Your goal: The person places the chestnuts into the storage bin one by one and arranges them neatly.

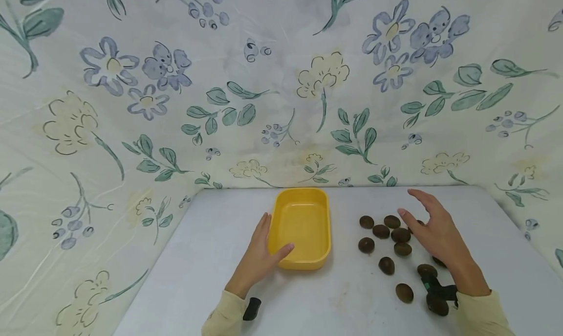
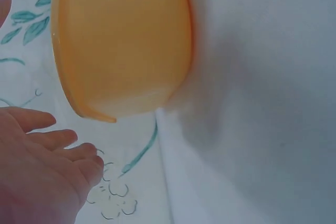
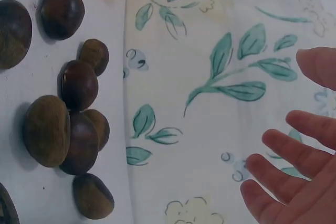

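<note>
A yellow rectangular tray [image 1: 303, 228] sits on the white table with nothing in it. My left hand [image 1: 259, 255] is at its left side, fingers spread, the thumb over the near left rim. In the left wrist view those fingers [image 2: 52, 140] appear straight, just beside the tray's wall [image 2: 126, 40]. Several brown chestnuts lie loose to the right of the tray, one chestnut [image 1: 386, 265] nearer the middle. Above the right part of this group hovers my right hand [image 1: 440, 233], thumb and fingers apart and holding nothing; it hides some chestnuts from the head view.
Floral cloth [image 1: 281, 106] hangs behind the white table [image 1: 352, 302] and along its sides. The tray's far end is close to the back edge. Black wrist straps [image 1: 252, 309] show at both sleeves. More chestnuts [image 1: 437, 304] lie by the right wrist.
</note>
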A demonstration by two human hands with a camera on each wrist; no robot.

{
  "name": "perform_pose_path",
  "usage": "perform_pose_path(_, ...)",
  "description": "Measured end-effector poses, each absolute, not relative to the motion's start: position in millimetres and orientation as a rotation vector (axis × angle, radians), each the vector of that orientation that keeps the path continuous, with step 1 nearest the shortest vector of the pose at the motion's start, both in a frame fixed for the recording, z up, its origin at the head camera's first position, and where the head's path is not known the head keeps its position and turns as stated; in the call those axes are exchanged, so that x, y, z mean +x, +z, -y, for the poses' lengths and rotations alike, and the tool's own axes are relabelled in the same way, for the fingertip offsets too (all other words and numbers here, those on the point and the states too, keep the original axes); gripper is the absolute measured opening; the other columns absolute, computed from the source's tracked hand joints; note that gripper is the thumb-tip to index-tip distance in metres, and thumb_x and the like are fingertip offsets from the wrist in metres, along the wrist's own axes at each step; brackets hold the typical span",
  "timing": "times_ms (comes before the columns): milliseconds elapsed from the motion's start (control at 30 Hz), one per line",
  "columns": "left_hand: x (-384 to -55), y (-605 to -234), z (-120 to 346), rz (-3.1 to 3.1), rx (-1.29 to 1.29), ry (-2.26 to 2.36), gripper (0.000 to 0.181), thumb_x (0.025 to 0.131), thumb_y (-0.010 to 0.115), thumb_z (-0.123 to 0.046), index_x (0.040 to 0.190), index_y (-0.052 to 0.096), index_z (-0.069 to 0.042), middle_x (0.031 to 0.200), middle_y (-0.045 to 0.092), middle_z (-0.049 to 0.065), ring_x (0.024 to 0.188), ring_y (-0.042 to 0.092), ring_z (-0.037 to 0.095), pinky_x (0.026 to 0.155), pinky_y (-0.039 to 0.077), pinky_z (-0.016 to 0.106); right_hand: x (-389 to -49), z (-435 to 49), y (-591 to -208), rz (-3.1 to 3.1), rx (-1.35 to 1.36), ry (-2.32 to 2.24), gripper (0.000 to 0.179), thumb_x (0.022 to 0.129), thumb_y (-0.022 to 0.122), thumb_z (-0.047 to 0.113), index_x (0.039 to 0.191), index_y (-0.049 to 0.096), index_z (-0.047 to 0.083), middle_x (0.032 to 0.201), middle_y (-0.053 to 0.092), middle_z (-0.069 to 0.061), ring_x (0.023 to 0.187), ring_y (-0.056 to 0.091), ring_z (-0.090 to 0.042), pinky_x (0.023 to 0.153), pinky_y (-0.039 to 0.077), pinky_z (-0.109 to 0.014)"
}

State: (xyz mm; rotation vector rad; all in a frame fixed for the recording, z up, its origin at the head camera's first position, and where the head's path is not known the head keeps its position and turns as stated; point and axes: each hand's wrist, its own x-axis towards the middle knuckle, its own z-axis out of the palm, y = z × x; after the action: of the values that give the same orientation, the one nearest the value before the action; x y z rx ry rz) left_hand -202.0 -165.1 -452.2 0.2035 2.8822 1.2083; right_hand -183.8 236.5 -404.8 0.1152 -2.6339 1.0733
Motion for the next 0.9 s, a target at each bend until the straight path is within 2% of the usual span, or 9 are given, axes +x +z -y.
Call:
perform_pose_path(400, -205, -466, 167, -2.787, 0.190, 1.252, 0.117, 0.086, 0.076, -0.060, 0.167, 0.010, -0.007, 0.175, 0.013, 0.016, 0.160, 0.021, 0.041, 0.126, 0.023, 0.064, -192, -259, -417, 2.691, -0.058, 1.099, 0.071, 0.105, 0.055, 0.048, 0.157, 0.038, 0.001, 0.159, 0.038, -0.031, 0.141, 0.039, -0.055, 0.107, 0.039, -0.074)
perform_pose_path(667, -208, -471, 172, -2.725, 0.245, 1.296, 0.127, 0.080, 0.086, -0.052, 0.167, 0.005, -0.006, 0.175, 0.010, 0.017, 0.160, 0.021, 0.040, 0.127, 0.024, 0.062, -198, -271, -425, 2.757, -0.132, 1.137, 0.072, 0.106, 0.052, 0.051, 0.157, 0.038, 0.001, 0.160, 0.035, -0.034, 0.139, 0.038, -0.060, 0.107, 0.039, -0.075)
perform_pose_path(767, -210, -472, 173, -2.689, 0.264, 1.345, 0.133, 0.074, 0.091, -0.051, 0.168, 0.006, -0.012, 0.174, 0.017, 0.014, 0.157, 0.030, 0.036, 0.126, 0.026, 0.061, -201, -276, -428, 2.764, -0.133, 1.139, 0.071, 0.106, 0.051, 0.049, 0.156, 0.038, -0.001, 0.159, 0.036, -0.035, 0.140, 0.038, -0.059, 0.109, 0.038, -0.073)
perform_pose_path(900, -213, -472, 172, -2.650, 0.282, 1.395, 0.137, 0.066, 0.096, -0.050, 0.168, 0.010, -0.021, 0.168, 0.032, 0.007, 0.143, 0.045, 0.026, 0.124, 0.032, 0.059, -205, -282, -432, 2.745, -0.124, 1.168, 0.071, 0.107, 0.052, 0.047, 0.155, 0.039, -0.004, 0.158, 0.038, -0.035, 0.143, 0.037, -0.055, 0.112, 0.037, -0.070)
